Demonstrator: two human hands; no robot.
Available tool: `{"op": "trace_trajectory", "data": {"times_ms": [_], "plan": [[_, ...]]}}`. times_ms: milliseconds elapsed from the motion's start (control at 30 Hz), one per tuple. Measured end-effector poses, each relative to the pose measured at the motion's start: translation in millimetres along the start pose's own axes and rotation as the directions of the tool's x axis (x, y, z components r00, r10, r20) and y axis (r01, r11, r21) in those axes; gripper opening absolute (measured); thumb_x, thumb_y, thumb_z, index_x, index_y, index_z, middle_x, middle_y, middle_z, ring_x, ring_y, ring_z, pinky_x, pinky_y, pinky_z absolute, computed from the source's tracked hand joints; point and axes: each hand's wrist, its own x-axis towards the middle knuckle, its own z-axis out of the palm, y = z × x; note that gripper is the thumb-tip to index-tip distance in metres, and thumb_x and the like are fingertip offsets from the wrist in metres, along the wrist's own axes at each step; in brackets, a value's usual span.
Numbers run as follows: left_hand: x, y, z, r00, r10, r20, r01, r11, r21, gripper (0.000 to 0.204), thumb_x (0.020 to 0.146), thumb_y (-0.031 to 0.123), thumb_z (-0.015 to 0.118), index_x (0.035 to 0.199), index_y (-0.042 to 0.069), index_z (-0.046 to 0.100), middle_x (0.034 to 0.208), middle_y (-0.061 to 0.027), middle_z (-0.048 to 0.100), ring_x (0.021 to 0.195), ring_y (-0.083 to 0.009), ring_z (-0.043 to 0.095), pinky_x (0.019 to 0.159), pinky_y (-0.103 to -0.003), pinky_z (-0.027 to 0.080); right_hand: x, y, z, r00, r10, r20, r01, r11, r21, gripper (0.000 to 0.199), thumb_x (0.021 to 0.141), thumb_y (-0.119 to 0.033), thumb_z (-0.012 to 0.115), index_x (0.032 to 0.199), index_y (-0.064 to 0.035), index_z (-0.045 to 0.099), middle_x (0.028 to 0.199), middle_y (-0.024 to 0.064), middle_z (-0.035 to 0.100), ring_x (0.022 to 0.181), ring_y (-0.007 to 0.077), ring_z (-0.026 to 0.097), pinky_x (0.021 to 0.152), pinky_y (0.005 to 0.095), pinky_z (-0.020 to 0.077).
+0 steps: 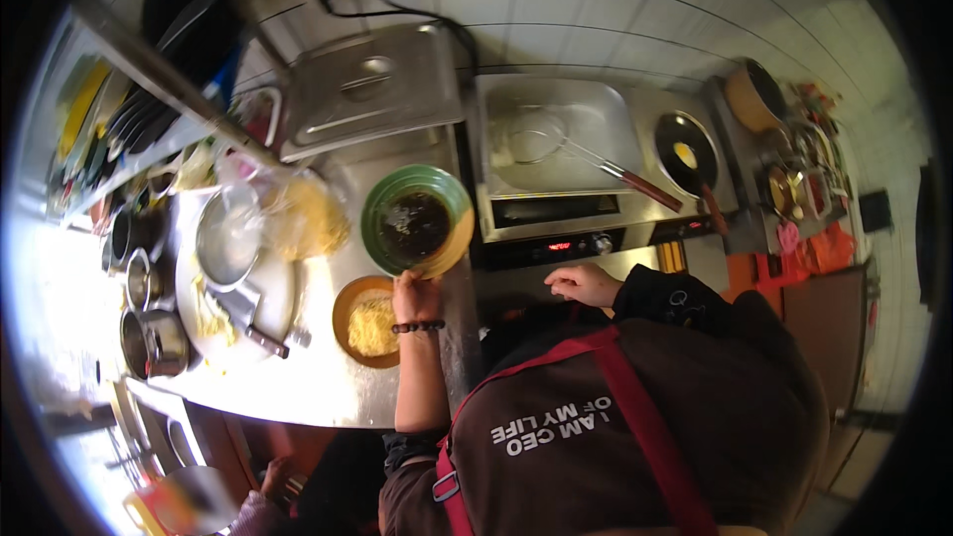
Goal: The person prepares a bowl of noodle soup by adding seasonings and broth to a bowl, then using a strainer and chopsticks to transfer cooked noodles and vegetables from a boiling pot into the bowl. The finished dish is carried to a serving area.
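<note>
My left hand (415, 298), with a dark bead bracelet at the wrist, grips the near rim of a green bowl (382, 197). Dark brown liquid (415, 226) lies in that bowl, and its lower right side shows tan. Just below, partly behind my left wrist, a brown-orange bowl (347, 344) contains a yellow shredded or noodle-like food (373, 326). My right hand (586, 285) hangs before the cooker's control panel, its fingers loosely bent, with nothing visible in them.
Right of the bowl, a wire strainer (606, 165) rests across a steel basin (506, 104). A black pan (678, 171) holds an egg. On the left, a cleaver (248, 323) lies on a round board (283, 290) beside a metal bowl (226, 238). Another person's hand (276, 476) shows lower left.
</note>
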Motion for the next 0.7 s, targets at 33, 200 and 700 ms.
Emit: {"op": "trace_trajectory", "data": {"times_ms": [33,200,700], "plan": [[10,0,-9,0.999,-0.042,0.018,0.042,0.999,-0.015,0.027,0.073,0.000,0.048,0.100,0.003,0.055,0.100,-0.0096,0.060,0.096,-0.0280,0.056,0.080,-0.043,0.047,-7,5,-3,0.999,-0.012,-0.047,0.012,1.000,-0.011,0.023,0.084,-0.021,0.054,0.101,-0.0056,0.059,0.082,0.0082,0.065,0.068,0.0174,0.062,0.065,0.0293,0.0480],[50,9,-29,0.982,-0.140,0.126,0.123,0.983,0.133,0.032,0.072,0.005,0.054,0.103,-0.002,0.057,0.106,-0.0151,0.060,0.100,-0.0293,0.056,0.088,-0.041,0.046,-17,-5,-18,0.970,-0.200,-0.136,0.178,0.971,-0.159,0.022,0.081,-0.023,0.053,0.096,-0.0092,0.060,0.082,0.0090,0.063,0.074,0.0267,0.061,0.065,0.0362,0.0467],[32,52,128,0.589,0.566,0.578,-0.377,-0.440,0.815,0.035,0.079,0.013,0.061,0.112,0.002,0.052,0.113,-0.0167,0.054,0.109,-0.0317,0.047,0.095,-0.041,0.035,6,-41,-60,0.884,-0.468,0.016,0.452,0.845,-0.284,0.018,0.085,-0.020,0.052,0.095,-0.0066,0.060,0.084,0.0078,0.060,0.076,0.0262,0.060,0.066,0.0355,0.0482]]}}
